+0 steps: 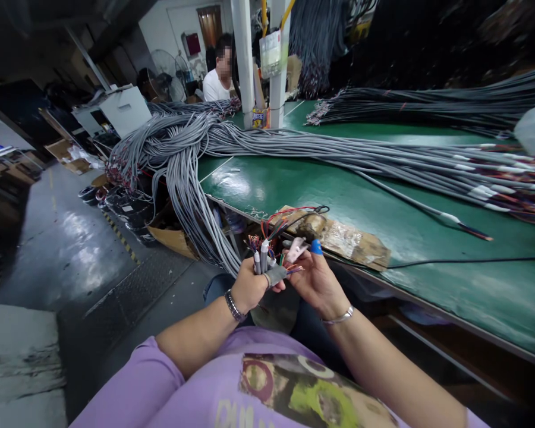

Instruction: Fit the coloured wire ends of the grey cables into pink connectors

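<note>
My left hand (249, 285) is wrapped round several grey cables (264, 257) whose stripped ends fan out in coloured wires. One cable end among them points right, toward my other hand. My right hand (314, 279), with a blue cover on one fingertip, pinches a small pale pink tool or clip (296, 250) beside the wires; its exact kind is unclear. Just beyond the hands, a taped brown cardboard piece (348, 241) lies at the edge of the green table (428, 238), with loose red and black wires near its left end.
A long bundle of grey cables (294, 142) crosses the table and hangs over its left edge. Black cables (419, 106) lie behind. A person (216, 83) is beyond the white posts (245, 59). An open carton (173, 235) stands on the floor at left.
</note>
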`<state>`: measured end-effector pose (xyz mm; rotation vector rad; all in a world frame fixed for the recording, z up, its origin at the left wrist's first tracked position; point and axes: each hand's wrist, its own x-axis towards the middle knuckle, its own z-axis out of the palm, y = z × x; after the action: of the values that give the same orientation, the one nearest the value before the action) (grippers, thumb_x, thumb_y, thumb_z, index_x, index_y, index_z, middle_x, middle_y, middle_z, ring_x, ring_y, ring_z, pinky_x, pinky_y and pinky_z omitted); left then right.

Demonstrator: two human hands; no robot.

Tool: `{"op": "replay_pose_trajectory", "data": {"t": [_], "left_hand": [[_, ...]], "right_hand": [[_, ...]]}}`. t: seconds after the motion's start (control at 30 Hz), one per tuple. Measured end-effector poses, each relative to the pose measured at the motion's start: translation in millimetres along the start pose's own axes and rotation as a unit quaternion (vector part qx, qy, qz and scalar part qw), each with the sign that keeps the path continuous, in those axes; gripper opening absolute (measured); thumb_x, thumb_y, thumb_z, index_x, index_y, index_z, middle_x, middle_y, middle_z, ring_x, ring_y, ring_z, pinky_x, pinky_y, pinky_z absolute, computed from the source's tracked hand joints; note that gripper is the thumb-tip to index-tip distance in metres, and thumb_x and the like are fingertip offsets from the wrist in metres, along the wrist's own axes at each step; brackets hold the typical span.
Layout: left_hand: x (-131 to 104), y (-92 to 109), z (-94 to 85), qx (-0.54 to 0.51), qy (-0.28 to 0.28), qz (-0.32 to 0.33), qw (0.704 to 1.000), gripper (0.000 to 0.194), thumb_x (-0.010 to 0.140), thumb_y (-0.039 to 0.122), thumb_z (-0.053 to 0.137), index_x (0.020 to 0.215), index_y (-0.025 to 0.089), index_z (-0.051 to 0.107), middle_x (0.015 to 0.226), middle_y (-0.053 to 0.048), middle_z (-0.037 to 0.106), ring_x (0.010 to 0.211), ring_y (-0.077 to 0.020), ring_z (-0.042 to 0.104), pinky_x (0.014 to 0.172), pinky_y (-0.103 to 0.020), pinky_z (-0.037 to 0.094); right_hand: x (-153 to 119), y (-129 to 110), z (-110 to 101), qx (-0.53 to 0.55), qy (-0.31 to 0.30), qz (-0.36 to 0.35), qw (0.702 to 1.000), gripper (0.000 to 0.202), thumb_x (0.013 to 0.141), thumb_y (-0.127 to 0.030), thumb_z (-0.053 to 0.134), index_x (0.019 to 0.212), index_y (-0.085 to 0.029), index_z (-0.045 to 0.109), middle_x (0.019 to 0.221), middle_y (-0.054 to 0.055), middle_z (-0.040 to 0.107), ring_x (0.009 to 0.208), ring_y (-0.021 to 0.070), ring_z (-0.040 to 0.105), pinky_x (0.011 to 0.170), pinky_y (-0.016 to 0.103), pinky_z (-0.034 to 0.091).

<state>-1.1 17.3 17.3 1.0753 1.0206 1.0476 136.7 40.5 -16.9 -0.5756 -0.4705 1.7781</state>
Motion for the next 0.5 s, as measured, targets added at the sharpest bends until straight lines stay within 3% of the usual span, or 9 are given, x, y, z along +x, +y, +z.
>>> {"op": "replay_pose_trajectory", "data": {"t": [0.13, 0.3, 0.5], "left_hand": [[-5, -3, -6.0, 0.001, -0.005, 0.013, 1.000, 0.038, 0.061, 0.045, 0.078, 0.059, 0.011, 0.061, 0.051, -0.002, 0.061, 0.046, -0.0108, 0.056, 0.049, -0.024, 0.049], [-8, -7, -10.4, 0.013, -0.007, -0.003, 1.000, 0.038, 0.060, 0.046, 0.079, 0.062, 0.011, 0.063, 0.051, -0.002, 0.061, 0.047, -0.0125, 0.058, 0.051, -0.026, 0.051], [-10, -5, -9.6, 0.028, -0.013, -0.004, 1.000, 0.041, 0.059, 0.048, 0.079, 0.056, 0.012, 0.060, 0.049, -0.002, 0.060, 0.044, -0.0115, 0.056, 0.051, -0.026, 0.051]], "right_hand": [[-10, -3, -1, -0.032, -0.024, 0.028, 0.999, 0.047, 0.072, -0.066, 0.062, 0.081, -0.021, 0.070, 0.080, 0.003, 0.069, 0.060, 0.0131, 0.059, 0.060, 0.028, 0.050], [-25, -2, -3, -0.111, -0.087, 0.066, 0.988, 0.034, 0.072, -0.050, 0.072, 0.080, -0.018, 0.070, 0.075, 0.005, 0.069, 0.067, 0.0175, 0.063, 0.068, 0.032, 0.050], [-34, -3, 0, -0.144, -0.061, 0.042, 0.987, 0.026, 0.069, -0.040, 0.077, 0.076, -0.017, 0.070, 0.069, 0.003, 0.065, 0.062, 0.0136, 0.058, 0.063, 0.027, 0.050]]}}
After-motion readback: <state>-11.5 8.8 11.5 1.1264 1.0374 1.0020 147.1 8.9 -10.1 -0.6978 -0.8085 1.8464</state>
